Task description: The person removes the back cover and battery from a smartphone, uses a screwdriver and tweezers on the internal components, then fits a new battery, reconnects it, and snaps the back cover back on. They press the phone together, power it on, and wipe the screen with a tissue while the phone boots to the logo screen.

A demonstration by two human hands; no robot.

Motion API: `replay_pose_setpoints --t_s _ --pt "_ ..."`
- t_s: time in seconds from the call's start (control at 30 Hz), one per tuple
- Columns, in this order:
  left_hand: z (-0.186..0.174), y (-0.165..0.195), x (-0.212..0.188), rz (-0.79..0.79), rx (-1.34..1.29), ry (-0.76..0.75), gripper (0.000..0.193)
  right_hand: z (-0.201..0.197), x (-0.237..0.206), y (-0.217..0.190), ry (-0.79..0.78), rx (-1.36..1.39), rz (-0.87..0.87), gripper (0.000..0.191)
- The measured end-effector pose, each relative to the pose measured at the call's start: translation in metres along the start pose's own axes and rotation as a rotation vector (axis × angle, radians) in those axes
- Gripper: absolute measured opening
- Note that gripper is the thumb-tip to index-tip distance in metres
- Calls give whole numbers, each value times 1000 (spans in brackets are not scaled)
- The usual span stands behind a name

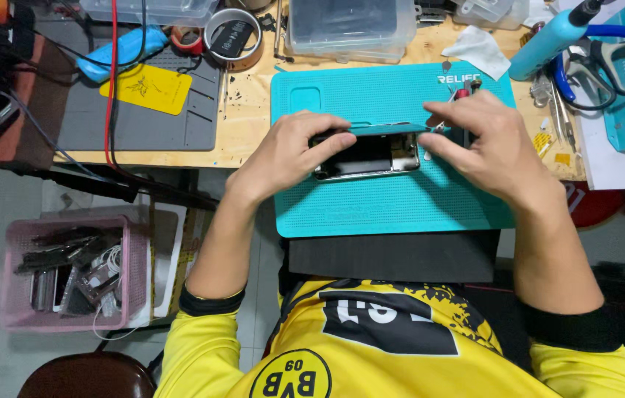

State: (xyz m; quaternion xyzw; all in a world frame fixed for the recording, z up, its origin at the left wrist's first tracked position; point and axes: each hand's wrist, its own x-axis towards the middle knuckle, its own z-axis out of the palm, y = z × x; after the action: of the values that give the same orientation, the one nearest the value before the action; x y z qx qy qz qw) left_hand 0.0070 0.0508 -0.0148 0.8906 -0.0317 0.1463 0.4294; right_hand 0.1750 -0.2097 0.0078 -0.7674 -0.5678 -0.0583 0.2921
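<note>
Both hands are gripping the phone [367,156] on the teal mat [401,206], its long axis running left to right. Left hand [286,151] is pinching its left end; right hand [485,140] is closing fingers over the right end, equally near.

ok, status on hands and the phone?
Left hand grips the opened phone at its left end. Right hand on its right end, lifted screen panel between both. Teal mat underneath; nothing in the way.

Opened phone [368,156] flat on teal mat [401,206], screen lifted.
</note>
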Motion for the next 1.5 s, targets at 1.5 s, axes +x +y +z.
replay_pose_setpoints --t_s 1.5 --pt "41 13 35 23 423 -21 76 28 -33 -11 194 655 667 20"
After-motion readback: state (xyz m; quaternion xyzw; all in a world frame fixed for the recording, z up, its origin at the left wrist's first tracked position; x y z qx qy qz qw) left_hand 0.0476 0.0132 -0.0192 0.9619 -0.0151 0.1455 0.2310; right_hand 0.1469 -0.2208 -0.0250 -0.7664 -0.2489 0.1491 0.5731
